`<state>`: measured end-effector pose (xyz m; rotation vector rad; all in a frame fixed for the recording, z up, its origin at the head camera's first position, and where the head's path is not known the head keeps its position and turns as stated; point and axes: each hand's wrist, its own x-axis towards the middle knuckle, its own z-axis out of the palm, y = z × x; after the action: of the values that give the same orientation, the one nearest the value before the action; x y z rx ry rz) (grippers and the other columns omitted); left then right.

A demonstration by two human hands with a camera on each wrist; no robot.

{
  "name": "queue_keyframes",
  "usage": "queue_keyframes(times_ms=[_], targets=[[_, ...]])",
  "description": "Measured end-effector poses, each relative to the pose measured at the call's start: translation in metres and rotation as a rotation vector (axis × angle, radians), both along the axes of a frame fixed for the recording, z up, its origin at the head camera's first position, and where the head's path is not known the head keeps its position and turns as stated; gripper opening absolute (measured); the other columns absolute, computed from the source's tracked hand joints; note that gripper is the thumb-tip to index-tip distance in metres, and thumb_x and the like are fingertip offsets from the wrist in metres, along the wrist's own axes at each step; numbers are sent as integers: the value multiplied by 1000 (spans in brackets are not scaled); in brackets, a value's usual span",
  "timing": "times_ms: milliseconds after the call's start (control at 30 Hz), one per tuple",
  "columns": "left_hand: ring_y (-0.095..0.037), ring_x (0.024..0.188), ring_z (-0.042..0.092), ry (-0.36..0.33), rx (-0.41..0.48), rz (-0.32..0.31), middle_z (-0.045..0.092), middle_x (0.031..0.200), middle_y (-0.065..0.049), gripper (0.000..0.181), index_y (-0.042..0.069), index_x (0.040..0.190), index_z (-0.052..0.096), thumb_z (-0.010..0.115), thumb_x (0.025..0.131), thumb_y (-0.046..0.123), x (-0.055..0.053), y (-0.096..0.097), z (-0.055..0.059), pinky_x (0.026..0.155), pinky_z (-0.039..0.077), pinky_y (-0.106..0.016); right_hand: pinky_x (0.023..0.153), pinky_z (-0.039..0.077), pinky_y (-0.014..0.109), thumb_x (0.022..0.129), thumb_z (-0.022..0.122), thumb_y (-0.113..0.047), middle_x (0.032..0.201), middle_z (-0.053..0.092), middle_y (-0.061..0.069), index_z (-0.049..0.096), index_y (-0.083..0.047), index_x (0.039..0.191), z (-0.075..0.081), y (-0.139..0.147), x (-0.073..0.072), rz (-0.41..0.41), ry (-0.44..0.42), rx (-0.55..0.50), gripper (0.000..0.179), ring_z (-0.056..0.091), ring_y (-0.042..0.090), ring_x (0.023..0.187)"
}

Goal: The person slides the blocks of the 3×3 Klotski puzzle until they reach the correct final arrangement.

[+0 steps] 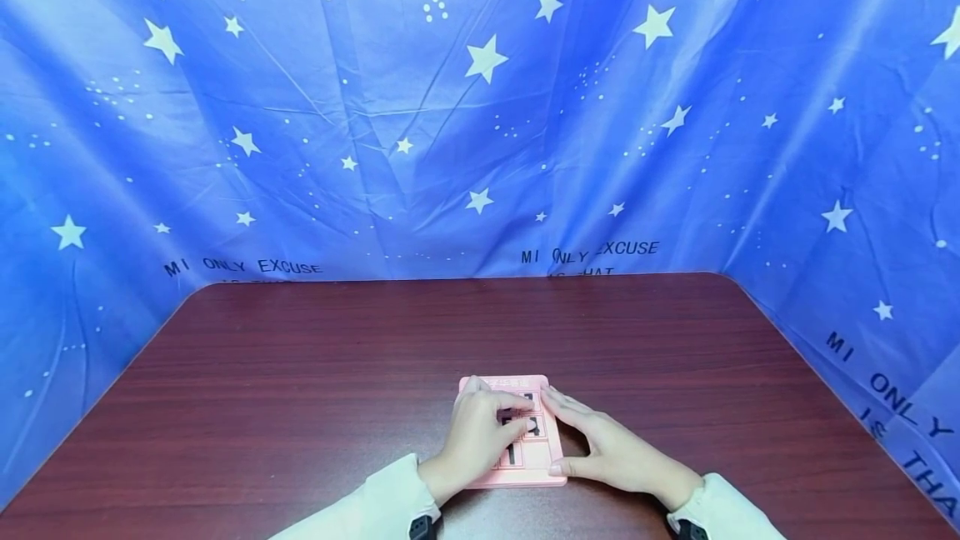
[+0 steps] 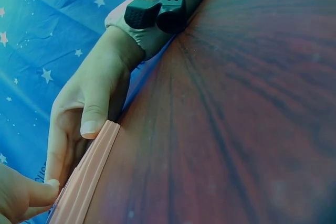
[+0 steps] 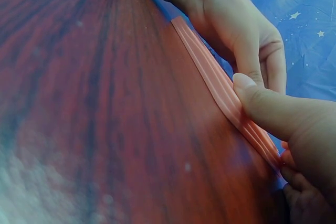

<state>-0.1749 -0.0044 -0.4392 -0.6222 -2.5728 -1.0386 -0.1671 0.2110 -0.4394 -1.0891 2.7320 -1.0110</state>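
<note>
A pink sliding puzzle board [image 1: 555, 440], with dark-marked square tiles and pale lettering along its far edge, lies flat near the table's front. My left hand [image 1: 474, 432] reaches over its left part, with the index finger and thumb touching tiles on the right side. Several tiles are hidden under that hand. Along the right edge, my right hand [image 1: 626, 450] holds the board, thumb near the front corner and fingers near the far corner. The right wrist view shows the right thumb [image 3: 268, 106] against the ridged pink side. A bare recess shows at the board's front right.
The dark red wooden table [image 1: 300, 357] extends around the board. A blue curtain [image 1: 420, 107] with stars and lettering hangs behind and at both sides. Dark wrist devices [image 1: 422, 527] sit at both pale sleeves.
</note>
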Motion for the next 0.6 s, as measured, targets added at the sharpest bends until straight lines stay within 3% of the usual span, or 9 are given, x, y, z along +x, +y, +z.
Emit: queue_keyframes(times_ms=[333, 600], targets=[[-2, 71, 38, 5, -17, -1, 72, 87, 14, 25, 23, 92, 77, 79, 68, 16, 0, 1, 1, 68, 33, -21, 106, 22, 14, 84, 68, -38, 148, 33, 21, 35, 2, 143, 0, 2, -1, 32, 30, -28, 78, 33, 32, 135], [-1, 69, 36, 3, -4, -8, 71, 79, 13, 24, 24, 88, 78, 79, 67, 13, 8, 1, 1, 63, 32, -20, 107, 27, 22, 85, 67, -39, 148, 33, 21, 35, 0, 143, 0, 2, -1, 31, 25, -8, 77, 34, 35, 133]])
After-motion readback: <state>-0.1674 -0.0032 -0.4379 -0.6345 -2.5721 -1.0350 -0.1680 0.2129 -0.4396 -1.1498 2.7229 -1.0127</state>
